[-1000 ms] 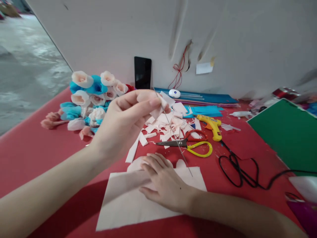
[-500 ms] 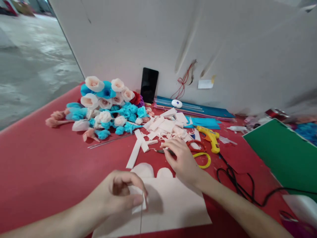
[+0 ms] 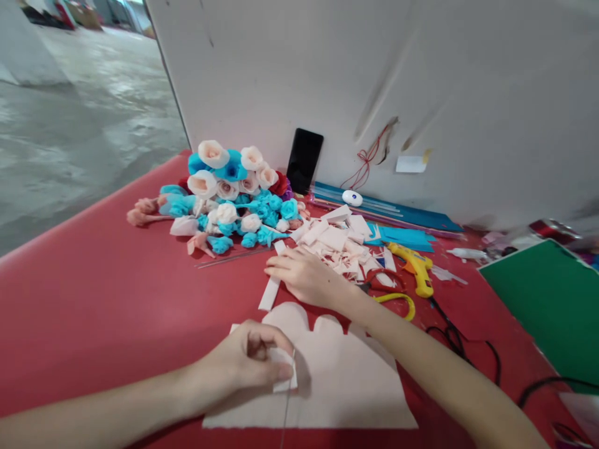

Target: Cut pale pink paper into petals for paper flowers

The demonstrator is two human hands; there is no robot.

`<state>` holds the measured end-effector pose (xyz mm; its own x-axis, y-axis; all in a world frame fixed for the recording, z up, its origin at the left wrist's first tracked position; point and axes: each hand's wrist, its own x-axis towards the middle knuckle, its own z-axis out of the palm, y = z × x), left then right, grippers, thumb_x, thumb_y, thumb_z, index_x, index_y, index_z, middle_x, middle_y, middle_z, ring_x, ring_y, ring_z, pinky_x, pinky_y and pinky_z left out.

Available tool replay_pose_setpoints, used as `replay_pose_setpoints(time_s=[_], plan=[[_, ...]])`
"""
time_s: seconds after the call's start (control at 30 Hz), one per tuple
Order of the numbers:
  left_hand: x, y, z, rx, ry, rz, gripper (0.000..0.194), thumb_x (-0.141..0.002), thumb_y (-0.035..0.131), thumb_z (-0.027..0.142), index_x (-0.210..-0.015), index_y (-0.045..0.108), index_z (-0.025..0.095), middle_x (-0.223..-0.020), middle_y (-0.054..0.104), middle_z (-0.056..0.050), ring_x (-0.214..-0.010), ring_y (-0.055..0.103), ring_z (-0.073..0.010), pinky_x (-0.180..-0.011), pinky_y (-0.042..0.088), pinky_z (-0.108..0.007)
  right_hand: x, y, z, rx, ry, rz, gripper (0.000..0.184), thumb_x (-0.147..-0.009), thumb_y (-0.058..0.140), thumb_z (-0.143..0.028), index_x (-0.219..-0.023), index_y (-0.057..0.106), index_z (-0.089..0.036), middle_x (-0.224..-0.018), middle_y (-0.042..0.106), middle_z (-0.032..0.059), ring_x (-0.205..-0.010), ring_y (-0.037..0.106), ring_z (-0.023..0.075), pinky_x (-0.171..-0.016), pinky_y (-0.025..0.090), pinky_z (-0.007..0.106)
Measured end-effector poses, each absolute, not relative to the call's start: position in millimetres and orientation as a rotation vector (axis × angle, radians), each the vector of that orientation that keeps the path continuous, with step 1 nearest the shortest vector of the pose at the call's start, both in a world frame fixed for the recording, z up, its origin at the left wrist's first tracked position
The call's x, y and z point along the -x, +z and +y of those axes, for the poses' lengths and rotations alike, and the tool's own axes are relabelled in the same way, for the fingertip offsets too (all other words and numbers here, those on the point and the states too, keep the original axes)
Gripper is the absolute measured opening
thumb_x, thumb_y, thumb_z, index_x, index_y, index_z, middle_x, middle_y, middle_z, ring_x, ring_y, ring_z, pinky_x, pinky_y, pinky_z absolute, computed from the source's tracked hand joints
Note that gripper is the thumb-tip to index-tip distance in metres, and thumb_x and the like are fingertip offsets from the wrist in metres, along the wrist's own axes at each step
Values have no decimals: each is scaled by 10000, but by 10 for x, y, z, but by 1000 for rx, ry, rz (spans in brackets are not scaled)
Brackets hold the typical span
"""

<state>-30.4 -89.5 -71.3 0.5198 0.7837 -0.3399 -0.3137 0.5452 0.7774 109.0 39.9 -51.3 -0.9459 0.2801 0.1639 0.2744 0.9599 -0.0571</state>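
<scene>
My left hand (image 3: 262, 362) is closed in a pinch on a small folded piece of pale paper (image 3: 281, 374) and a thin wire (image 3: 285, 411) that hangs below it. It hovers over a pale pink paper sheet (image 3: 355, 386). My right hand (image 3: 304, 274) reaches across to the left, palm down, fingers stretched out over the pale paper strips (image 3: 270, 294). Its fingertips partly hide the strips; whether they touch them I cannot tell. Beyond the sheet's far edge lie rounded paper cut-outs (image 3: 286, 313). Scissors with red and yellow handles (image 3: 405, 302) lie beside my right wrist, partly covered.
Blue, white and pink paper flowers (image 3: 229, 187) are heaped at the back left. Pale paper scraps (image 3: 332, 240) lie mid-table near a yellow glue gun (image 3: 416, 268) with a black cord. A phone (image 3: 305, 159) leans on the wall. A green board (image 3: 547, 305) lies at right.
My right hand has moved left from the scraps by the scissors to the paper strips. The view has shifted left. My left hand keeps its pinch on the paper piece and wire.
</scene>
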Motion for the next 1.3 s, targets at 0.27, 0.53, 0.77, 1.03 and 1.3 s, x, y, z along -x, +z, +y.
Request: replay_pose_setpoints(time_s=[0.27,0.53,0.77,1.03,1.3], plan=[[293,-683,-896,-703,731,754,177,-609,758,266,-657,661,125,-599,668,-8,-547,560,-77,-556,399,-177,-1052,-560,440,521,-100,-2965,216,-869,398,-107,-909,611,-115,-927,617,98,-897,475,226,-769,371,364],[296,-696,-889,-764,715,781,205,-607,753,296,-655,660,120,-607,664,-21,-563,568,-94,-560,409,-189,-1108,-532,297,697,-61,-2872,261,-820,462,-93,-1053,578,-106,-1018,619,97,-979,486,217,-866,378,365],[295,-694,-901,-746,719,823,191,-588,760,292,-650,656,144,-606,649,-16,-586,564,-114,-593,418,-214,-1727,-207,923,1337,-114,-2542,230,-871,504,-290,-1050,561,-155,-1103,569,68,-986,551,198,-848,449,422],[291,-684,-905,-805,712,846,191,-613,739,333,-620,650,164,-729,685,-52,-660,593,-147,-635,436,-232,-2209,-128,1658,1814,65,-2499,288,-868,512,-299,-1118,525,-157,-1124,554,74,-938,573,191,-780,494,388],[286,-755,-905,-865,741,884,178,-592,748,343,-596,667,184,-581,646,-23,-689,602,-162,-640,438,-221,-1950,-371,1694,1795,254,-2663,295,-869,511,-302,-1124,520,-154,-1127,551,77,-946,570,195,-788,491,396]])
